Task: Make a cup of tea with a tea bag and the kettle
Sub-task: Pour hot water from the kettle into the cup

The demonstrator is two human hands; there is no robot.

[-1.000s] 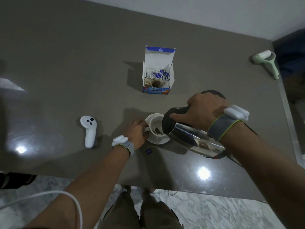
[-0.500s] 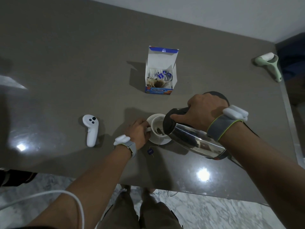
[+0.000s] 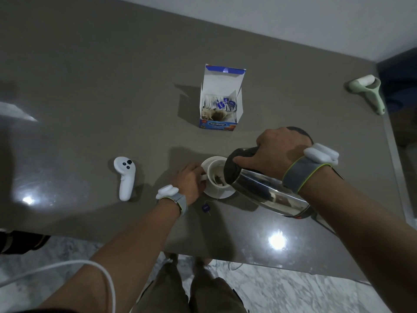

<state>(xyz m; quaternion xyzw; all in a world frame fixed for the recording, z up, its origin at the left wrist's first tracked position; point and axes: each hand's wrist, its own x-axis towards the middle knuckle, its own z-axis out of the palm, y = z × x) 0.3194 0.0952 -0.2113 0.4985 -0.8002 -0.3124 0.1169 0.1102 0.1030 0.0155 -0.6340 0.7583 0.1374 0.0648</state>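
A white cup (image 3: 215,171) stands on a white saucer (image 3: 220,193) near the table's front edge. A tea bag (image 3: 219,179) lies inside the cup, and its string runs over the rim to a blue tag (image 3: 206,208) on the table. My left hand (image 3: 190,182) grips the cup's handle. My right hand (image 3: 278,153) holds the black handle of a steel kettle (image 3: 265,195), which is tilted with its spout end over the cup's right rim. I cannot tell whether water is flowing.
An open box of tea bags (image 3: 222,102) stands behind the cup. A white controller (image 3: 125,177) lies to the left, and a green lint roller (image 3: 366,91) at the far right. The grey table (image 3: 90,98) ends just behind my forearms; marble floor below.
The kettle stays tilted over the cup and both hands keep their grip. Only the view has shifted slightly.
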